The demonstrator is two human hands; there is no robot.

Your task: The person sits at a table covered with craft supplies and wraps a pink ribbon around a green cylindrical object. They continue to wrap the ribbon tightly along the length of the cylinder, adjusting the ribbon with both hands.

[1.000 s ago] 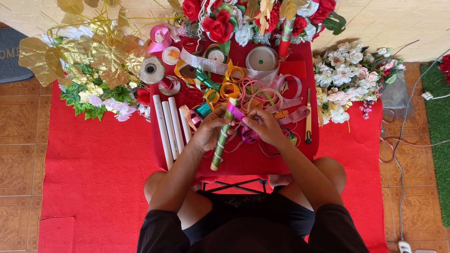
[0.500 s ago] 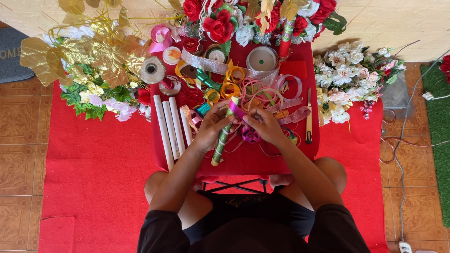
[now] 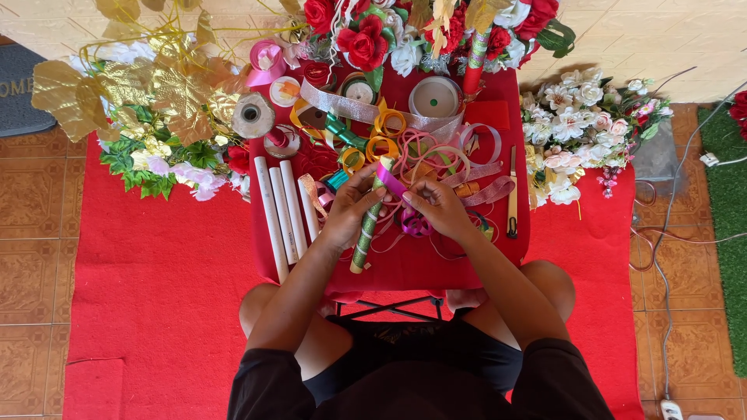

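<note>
the left hand is curled around the upper part of a green stick wound with a pale spiral strip, fingers wrapped and thumb pressed against it; the stick slants from the fingers down and toward the person, its lower end resting on the red table just below the wrist. the right hand sits just beside the left, fingertips pinched together on a purple ribbon that runs from them across to the top of the stick. under the right hand lies a loose tangle of curled ribbons in pink, orange and silver, and a small shiny purple coil touches its palm side. to the outer side of the left hand, three white tubes lie side by side. to the outer side of the right hand a thin knife lies lengthwise, near but apart. beyond both hands stand ribbon spools and red roses
</note>
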